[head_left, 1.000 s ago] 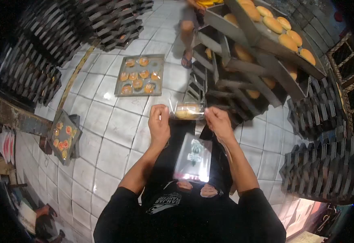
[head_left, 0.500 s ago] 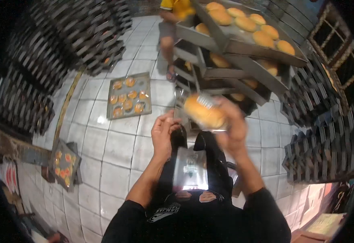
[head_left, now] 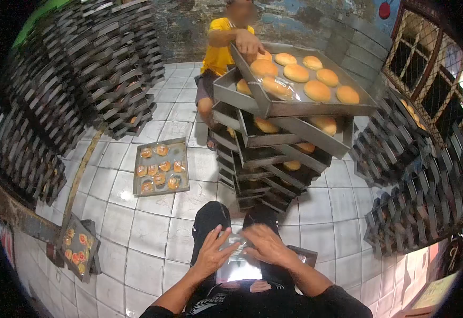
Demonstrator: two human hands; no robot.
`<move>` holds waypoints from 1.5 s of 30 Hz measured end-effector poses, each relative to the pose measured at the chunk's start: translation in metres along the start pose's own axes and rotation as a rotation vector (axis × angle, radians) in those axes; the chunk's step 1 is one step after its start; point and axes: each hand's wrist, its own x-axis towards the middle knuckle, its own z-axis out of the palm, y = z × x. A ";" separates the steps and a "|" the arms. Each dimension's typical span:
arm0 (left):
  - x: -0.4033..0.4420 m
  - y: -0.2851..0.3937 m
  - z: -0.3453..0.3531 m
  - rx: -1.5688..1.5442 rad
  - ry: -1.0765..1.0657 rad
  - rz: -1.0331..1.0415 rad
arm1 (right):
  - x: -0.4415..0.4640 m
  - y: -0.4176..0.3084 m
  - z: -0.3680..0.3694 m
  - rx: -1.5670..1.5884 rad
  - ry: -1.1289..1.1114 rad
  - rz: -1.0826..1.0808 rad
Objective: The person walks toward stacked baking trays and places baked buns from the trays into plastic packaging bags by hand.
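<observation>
On my lap lies a stack of clear plastic bags (head_left: 239,271). My left hand (head_left: 215,253) rests at its left edge, fingers spread, with no bun in it. From the right, my right hand (head_left: 267,245) reaches over the top of the bags; its fingers are stretched out and slightly blurred. Ahead, a bun in a printed clear bag (head_left: 278,88) lies in the front left corner of the top metal tray (head_left: 321,108). Several unwrapped round buns (head_left: 316,90) share that tray.
A co-worker in a yellow shirt (head_left: 218,50) has a hand (head_left: 248,43) at the tray's far left corner. More trays (head_left: 274,139) are stacked crosswise below. A tray of wrapped buns (head_left: 188,180) sits on the tiled floor, with tall tray stacks (head_left: 109,69) at left and others (head_left: 417,196) at right.
The wrapped bun has gone from my right hand into the top tray. Both hands have come down to the bags on my lap. My view has tilted up, showing more of the co-worker.
</observation>
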 end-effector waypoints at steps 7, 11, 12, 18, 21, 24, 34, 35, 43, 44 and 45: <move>0.016 -0.013 0.014 -1.129 -0.257 -0.817 | 0.094 0.030 -0.133 0.213 -0.005 -0.228; 0.040 -0.026 0.010 -1.223 0.099 -0.895 | 0.223 0.121 -0.244 0.031 0.157 0.284; 0.042 -0.024 0.012 -1.271 0.143 -0.971 | 0.248 0.171 -0.255 -0.053 0.081 0.365; 0.021 -0.036 0.029 -1.187 0.169 -0.914 | 0.248 0.346 -0.240 -0.452 -0.120 0.799; 0.035 -0.028 0.015 -1.203 0.225 -0.943 | 0.237 0.285 -0.251 -0.160 -0.072 0.717; 0.051 -0.029 0.012 -1.349 0.308 -0.958 | 0.219 0.234 -0.242 0.220 -0.050 0.539; 0.111 -0.097 0.024 -1.789 0.625 -1.062 | 0.119 0.034 -0.114 0.360 0.361 0.182; 0.112 -0.105 0.033 -1.811 0.617 -1.085 | 0.099 0.015 -0.073 0.200 0.375 0.117; 0.135 -0.007 -0.020 -1.854 0.261 -1.072 | 0.037 0.017 0.033 0.062 0.370 0.123; 0.128 -0.009 -0.019 -1.871 0.238 -1.089 | 0.046 0.006 0.028 0.034 0.318 0.127; 0.122 -0.014 -0.017 -1.888 0.217 -1.103 | 0.050 -0.003 0.028 0.008 0.268 0.128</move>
